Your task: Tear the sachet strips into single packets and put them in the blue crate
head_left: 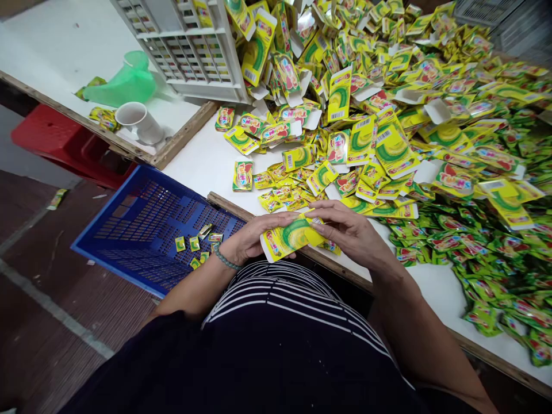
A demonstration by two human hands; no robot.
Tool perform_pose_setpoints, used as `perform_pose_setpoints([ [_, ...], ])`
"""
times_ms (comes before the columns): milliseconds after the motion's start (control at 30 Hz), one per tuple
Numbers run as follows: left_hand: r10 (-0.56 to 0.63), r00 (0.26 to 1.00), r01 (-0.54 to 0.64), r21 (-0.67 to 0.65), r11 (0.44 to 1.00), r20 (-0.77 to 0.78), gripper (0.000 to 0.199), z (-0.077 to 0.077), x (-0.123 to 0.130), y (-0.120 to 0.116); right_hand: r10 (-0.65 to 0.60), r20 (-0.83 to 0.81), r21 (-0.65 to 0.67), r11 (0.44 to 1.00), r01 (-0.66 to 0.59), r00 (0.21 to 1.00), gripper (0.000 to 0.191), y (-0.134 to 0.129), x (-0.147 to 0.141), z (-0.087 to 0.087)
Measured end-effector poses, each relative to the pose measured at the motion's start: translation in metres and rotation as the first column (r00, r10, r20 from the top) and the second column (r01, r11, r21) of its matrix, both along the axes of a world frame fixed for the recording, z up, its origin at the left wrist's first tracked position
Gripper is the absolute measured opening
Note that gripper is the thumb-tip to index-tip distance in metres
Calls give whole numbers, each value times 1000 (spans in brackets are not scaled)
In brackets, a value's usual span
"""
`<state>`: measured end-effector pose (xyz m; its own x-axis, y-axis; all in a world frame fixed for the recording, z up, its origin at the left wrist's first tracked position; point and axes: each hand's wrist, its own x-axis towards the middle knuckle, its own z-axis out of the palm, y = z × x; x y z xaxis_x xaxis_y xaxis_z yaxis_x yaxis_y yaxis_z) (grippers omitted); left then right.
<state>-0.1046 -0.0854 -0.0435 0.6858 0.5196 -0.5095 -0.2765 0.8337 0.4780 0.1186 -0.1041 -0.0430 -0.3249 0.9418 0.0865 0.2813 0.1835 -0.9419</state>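
Just over the table's near edge, a yellow and green printed carton [287, 237] lies between my two hands. My left hand [254, 234] is closed around its left part, the thumb along the upper edge and some fingers hidden beneath. At the carton's right end, the bent fingers of my right hand [351, 230] grip it; whether they hold anything else is hidden. Small yellow sachets [282, 190] lie in a loose group right beyond my hands. Next to them, a filled-looking carton [242, 176] lies on the white tabletop.
A blue plastic crate [129, 230] holding several small cartons stands at lower left. Unfolded cartons [357, 135] are heaped across the table, with green sachets [487, 253] at right. A white crate [202, 52], a white mug [138, 122] and a red stool [64, 141] are at left.
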Motion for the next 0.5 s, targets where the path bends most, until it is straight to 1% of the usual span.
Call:
perform_pose_setpoints([
  [167, 36, 999, -35, 46, 998, -14, 40, 2, 5, -3, -31, -99, -142, 990, 17, 995, 27, 3, -1, -3],
  [267, 94, 992, -86, 88, 992, -88, 46, 4, 9, -5, -48, -158, -240, 971, 9, 986, 38, 4, -5, -7],
  [333, 139, 983, -122, 137, 983, -123, 51, 5, 13, -5, -118, -168, -273, 960, 69, 979, 51, 5, -7, -13],
  [400, 198, 971, -169, 200, 965, -134, 56, 7, 16, -5, -228, -151, -302, 937, 175, 962, 60, 5, -9, -18],
  [467, 256, 958, -217, 253, 943, -133, 60, 9, 18, -5, -314, -137, -362, 899, 247, 940, 62, 4, -10, -21],
  [500, 281, 951, -238, 271, 933, -131, 61, 10, 19, -5, -338, -145, -406, 878, 256, 930, 61, 4, -11, -20],
])
